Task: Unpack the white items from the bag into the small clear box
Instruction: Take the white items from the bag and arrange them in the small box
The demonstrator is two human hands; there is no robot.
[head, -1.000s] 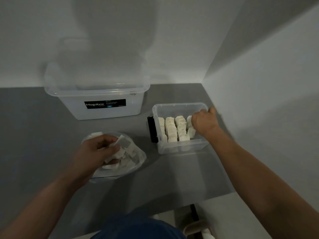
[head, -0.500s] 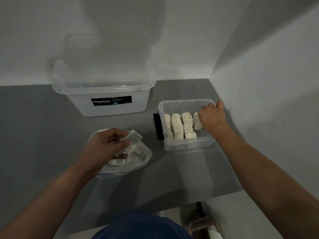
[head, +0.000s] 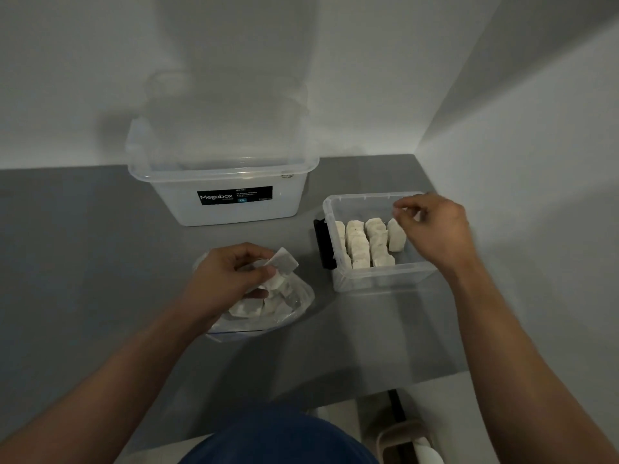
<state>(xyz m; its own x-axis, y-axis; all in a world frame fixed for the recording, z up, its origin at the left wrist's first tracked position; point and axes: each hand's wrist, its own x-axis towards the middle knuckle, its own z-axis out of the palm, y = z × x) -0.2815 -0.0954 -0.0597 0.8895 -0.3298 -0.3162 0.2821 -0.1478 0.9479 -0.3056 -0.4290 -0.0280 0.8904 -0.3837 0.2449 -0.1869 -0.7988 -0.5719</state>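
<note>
A clear plastic bag (head: 298, 308) lies on the grey table and holds several white sachets (head: 248, 308). My left hand (head: 224, 279) is over the bag and pinches one white sachet (head: 284, 262) between thumb and fingers. The small clear box (head: 385, 279) stands to the right, with rows of white sachets (head: 360, 244) standing in it. One more sachet (head: 397, 236) stands alone at the right end of the rows. My right hand (head: 435, 232) hovers above the box's right side with loosely curled fingers and nothing in them.
A large clear Megabox tub (head: 227, 205) stands at the back against the wall. A black latch (head: 322, 244) sits on the small box's left side. The side wall (head: 536, 195) rises just right of the box. The table's front edge (head: 435, 375) is near my body.
My right hand let go of a sachet in the box and rose above it. My left hand lifted one sachet out of the bag.
</note>
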